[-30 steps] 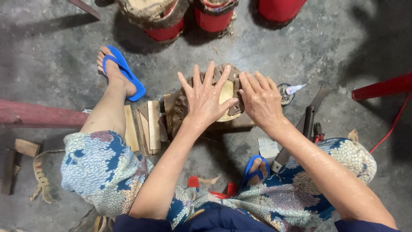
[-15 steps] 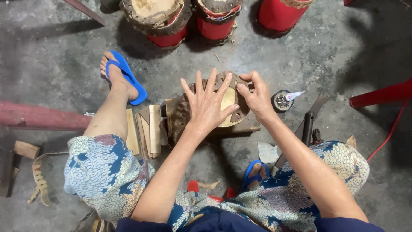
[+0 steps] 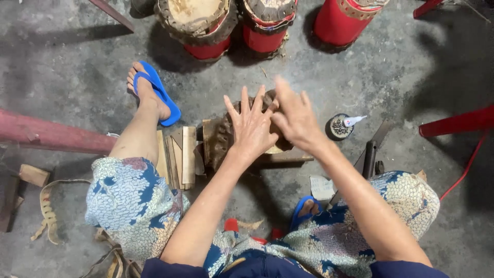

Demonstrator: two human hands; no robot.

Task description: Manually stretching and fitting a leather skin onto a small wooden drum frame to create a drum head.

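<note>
Floor: grey concrete floor is carrying everything, stained and scattered with scraps.
Far left: a dull red beam is lying across the floor's left edge, with a small wood block and a woven strap lying below it.
Left foot: a bare foot in a blue sandal is resting on the floor, left of the work.
Wood pieces: several flat wooden slats are standing side by side, just left of the small drum.
Small drum: a small brown drum with a rough hide edge is sitting on the floor in the middle, between the knees, partly hidden under both hands.
Left hand: the left hand is lying flat on the drum's top, fingers spread wide, gripping nothing.
Right hand: the right hand is hovering blurred over the drum's far side, touching the left fingertips; whether it is pinching anything I cannot tell.
Top edge: three red drums are standing in a row along the floor's far edge.
Right of the drum: a small round tin with a white tube across it is sitting near the right wrist.
Far right: a red bar is crossing the floor's right edge.
</note>
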